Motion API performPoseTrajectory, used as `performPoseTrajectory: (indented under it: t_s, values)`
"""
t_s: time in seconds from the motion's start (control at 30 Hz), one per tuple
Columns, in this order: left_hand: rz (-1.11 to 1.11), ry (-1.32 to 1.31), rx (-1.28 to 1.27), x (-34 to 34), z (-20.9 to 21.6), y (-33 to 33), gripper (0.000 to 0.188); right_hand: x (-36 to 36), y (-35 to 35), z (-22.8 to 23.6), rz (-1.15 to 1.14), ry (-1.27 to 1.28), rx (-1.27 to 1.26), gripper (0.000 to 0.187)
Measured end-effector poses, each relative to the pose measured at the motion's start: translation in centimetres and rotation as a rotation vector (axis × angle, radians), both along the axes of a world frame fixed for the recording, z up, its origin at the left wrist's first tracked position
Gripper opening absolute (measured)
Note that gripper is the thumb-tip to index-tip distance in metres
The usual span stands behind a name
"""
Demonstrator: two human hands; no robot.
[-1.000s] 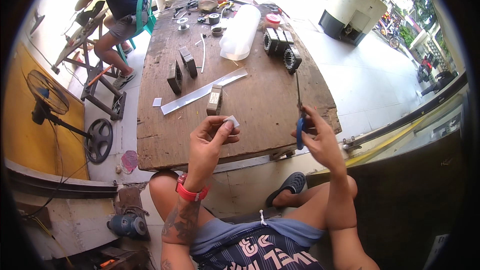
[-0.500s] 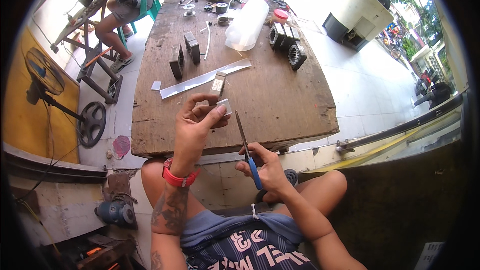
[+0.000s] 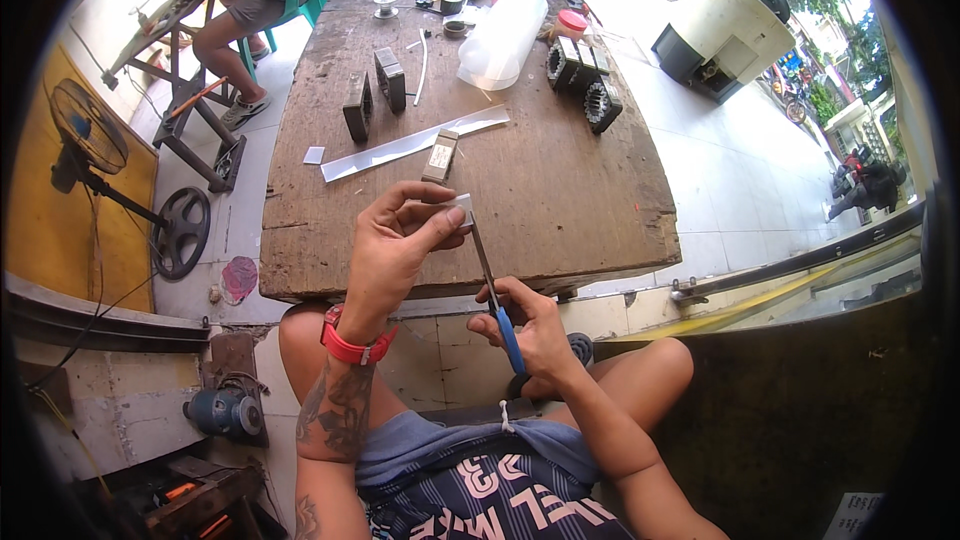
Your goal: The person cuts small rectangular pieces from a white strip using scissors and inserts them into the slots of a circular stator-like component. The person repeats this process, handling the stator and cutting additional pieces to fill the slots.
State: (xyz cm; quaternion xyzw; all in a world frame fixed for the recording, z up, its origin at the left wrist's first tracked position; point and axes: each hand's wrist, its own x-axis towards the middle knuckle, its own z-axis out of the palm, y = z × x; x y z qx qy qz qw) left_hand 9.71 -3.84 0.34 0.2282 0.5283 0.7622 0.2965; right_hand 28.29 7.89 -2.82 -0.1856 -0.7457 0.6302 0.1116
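Observation:
Between the thumb and fingers of my left hand point(image 3: 408, 225) is a small white plastic piece point(image 3: 461, 202), held above the near edge of the wooden table. My right hand point(image 3: 530, 330) grips blue-handled scissors point(image 3: 494, 295) whose blades point up and away, their tips at the edge of the piece. Whether the blades are closed on it, I cannot tell. Just beyond my left hand a small grey block with a pale label point(image 3: 440, 154) lies on the table. A long white strip point(image 3: 415, 143) lies slanted behind it, and a small white square point(image 3: 314, 155) sits near the strip's left end.
On the wooden table point(image 3: 560, 210) stand two dark metal stator cores point(image 3: 390, 79) and several toothed ones at the right. A rolled clear plastic sheet point(image 3: 503, 38) lies farther back near a red-lidded jar point(image 3: 571, 23). Another person point(image 3: 235, 30) sits far left, beyond a fan point(image 3: 88, 127).
The white piece in my left hand has tilted and come against the scissors' tips. My view has shifted slightly; the things on the table stay where they were.

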Motion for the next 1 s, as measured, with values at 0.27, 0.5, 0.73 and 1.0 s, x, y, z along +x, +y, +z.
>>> performPoseTrajectory:
  t_s: [0.27,0.5,0.73,1.0]
  values:
    - [0.003,0.012,-0.031,0.3,0.0,0.3,0.025,0.2,0.1,0.2,0.0,-0.001,0.007,0.044]
    - [0.0,0.009,-0.042,0.3,-0.2,0.3,0.025,0.2,0.0,0.1,-0.006,-0.011,0.047,0.043]
    - [-0.02,-0.004,-0.039,0.5,0.0,0.3,0.026,0.3,-0.1,-0.3,-0.015,-0.05,0.007,0.043]
    - [-0.053,-0.032,-0.087,1.4,0.2,0.9,0.026,0.0,0.3,0.0,-0.055,-0.003,-0.001,0.041]
